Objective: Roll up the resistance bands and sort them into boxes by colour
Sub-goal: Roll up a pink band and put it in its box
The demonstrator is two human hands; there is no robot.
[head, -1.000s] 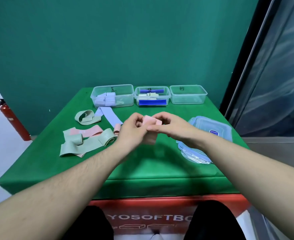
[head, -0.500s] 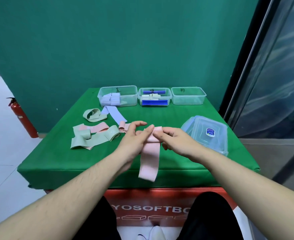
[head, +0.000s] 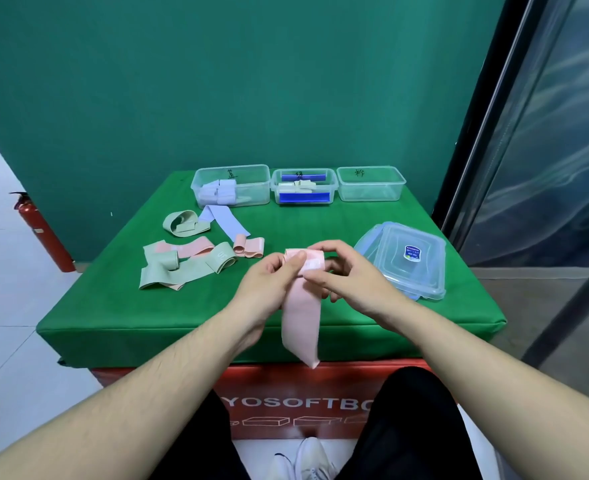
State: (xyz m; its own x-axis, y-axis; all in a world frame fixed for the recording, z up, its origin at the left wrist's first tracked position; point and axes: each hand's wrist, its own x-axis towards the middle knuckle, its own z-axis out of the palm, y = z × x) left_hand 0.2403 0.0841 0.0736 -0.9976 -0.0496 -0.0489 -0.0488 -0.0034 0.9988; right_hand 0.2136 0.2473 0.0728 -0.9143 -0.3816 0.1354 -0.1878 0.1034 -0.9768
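A pink resistance band (head: 301, 317) hangs down past the table's front edge, its top end folded over. My left hand (head: 270, 284) pinches that top end from the left, and my right hand (head: 346, 275) pinches it from the right. Three clear boxes stand at the back: the left box (head: 251, 173) holds pale blue rolls, the middle box (head: 332, 188) holds pale green rolls and blue strips, the right box (head: 371, 183) holds nothing. Loose green bands (head: 182, 268), pink bands (head: 251, 247) and a pale blue band (head: 222, 220) lie on the left.
A stack of clear lids (head: 403, 258) lies on the green table (head: 113, 320) just right of my right hand. A red fire extinguisher (head: 43, 233) stands on the floor at the left. A dark glass wall runs along the right.
The pink band went from a compact fold between my hands to hanging down long. Both hands moved toward the table's front edge.
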